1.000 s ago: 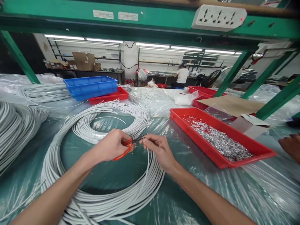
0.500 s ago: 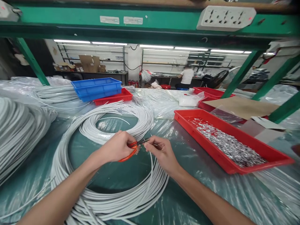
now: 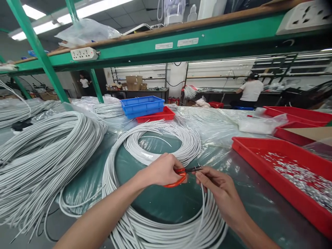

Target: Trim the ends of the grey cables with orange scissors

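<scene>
busy workshop with strip lights; green table (image 3: 155,204) under clear plastic film, green shelf frame (image 3: 145,48) across the top. big heap of white cable (image 3: 57,145) at left, looped cable coil (image 3: 166,231) in front, red tray (image 3: 275,181) of small silver bits (image 3: 303,178) at right. left hand (image 3: 166,169) is closed around the handles of orange-handled scissors (image 3: 184,174); right hand (image 3: 220,186) pinches one white cable (image 3: 202,197) near its end between thumb and fingers. hands are apart, bridged by the dark blades. risks, as i judge: a fingertip gets nicked, since the blades sit right beside the right fingers; the end gets cut too far or slips, if the pinch loosens or the loop tugs. scissors lie between the hands, tips at the right fingertips; cable drops below the right hand toward the coil. can't tell if blades grip anything.
</scene>
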Motion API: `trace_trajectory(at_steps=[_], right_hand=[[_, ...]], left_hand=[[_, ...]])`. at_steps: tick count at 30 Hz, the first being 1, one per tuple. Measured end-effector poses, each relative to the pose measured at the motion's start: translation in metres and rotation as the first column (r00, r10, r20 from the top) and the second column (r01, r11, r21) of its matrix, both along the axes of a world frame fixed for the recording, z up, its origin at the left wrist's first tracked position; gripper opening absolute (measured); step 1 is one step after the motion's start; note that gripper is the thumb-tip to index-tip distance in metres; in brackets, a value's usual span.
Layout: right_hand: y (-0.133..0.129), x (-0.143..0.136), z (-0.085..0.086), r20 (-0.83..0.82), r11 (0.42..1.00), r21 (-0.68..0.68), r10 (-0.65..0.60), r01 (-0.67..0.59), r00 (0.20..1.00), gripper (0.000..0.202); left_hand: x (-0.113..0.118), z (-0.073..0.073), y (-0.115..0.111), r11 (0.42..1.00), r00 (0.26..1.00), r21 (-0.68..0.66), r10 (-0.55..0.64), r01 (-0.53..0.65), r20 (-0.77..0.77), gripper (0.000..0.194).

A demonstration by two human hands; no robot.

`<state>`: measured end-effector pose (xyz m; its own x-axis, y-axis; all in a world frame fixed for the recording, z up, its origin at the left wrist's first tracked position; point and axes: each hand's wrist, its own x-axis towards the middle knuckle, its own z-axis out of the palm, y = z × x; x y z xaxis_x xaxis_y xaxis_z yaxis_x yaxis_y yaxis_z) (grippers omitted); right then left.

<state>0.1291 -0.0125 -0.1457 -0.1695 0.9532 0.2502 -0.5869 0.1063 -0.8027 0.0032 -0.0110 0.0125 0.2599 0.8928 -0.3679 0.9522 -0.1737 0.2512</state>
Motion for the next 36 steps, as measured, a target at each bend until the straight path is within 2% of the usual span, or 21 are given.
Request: trace_trajectory(at_steps=[4,11,15,21,27,33,36], right_hand=[[0.000,-0.001,-0.001,-0.041,0.999,-0.024,0.032,-0.033,0.999,0.031],[-0.003,-0.004,0.002,-0.010,0.997,0.058,-0.040,0.040,0.999,0.031],[-0.002,-0.002,0.005,-0.058,0.999,0.035,0.027,-0.025,0.998,0.029],[-0.001,0.002,0.007,-0.198,0.986,-0.058,0.144,-0.159,0.970,0.026],[-0.001,0.006,0.011,-0.353,0.942,-0.146,0.237,-0.303,0.905,0.026],[-0.001,0.007,0.013,-0.398,0.935,-0.159,0.234,-0.318,0.887,0.027],[-0.002,0.007,0.013,-0.399,0.935,-0.170,0.223,-0.311,0.889,0.027]], left_hand=[[0.002,-0.001,-0.001,1.000,1.000,0.026,0.001,-0.001,-0.012,0.024],[-0.002,-0.008,0.000,1.000,0.998,0.027,-0.010,0.012,-0.070,0.028],[-0.005,-0.009,0.001,1.000,0.998,0.008,0.000,0.001,-0.065,0.031],[-0.006,-0.005,0.002,0.999,0.994,0.019,-0.025,0.027,-0.110,0.023],[-0.003,-0.003,0.003,0.981,0.974,0.171,-0.049,0.089,-0.223,0.025],[-0.006,-0.004,0.003,0.961,0.983,0.248,-0.079,0.119,-0.167,0.027],[-0.009,-0.005,0.004,0.945,0.969,0.283,-0.103,0.167,-0.226,0.022]])
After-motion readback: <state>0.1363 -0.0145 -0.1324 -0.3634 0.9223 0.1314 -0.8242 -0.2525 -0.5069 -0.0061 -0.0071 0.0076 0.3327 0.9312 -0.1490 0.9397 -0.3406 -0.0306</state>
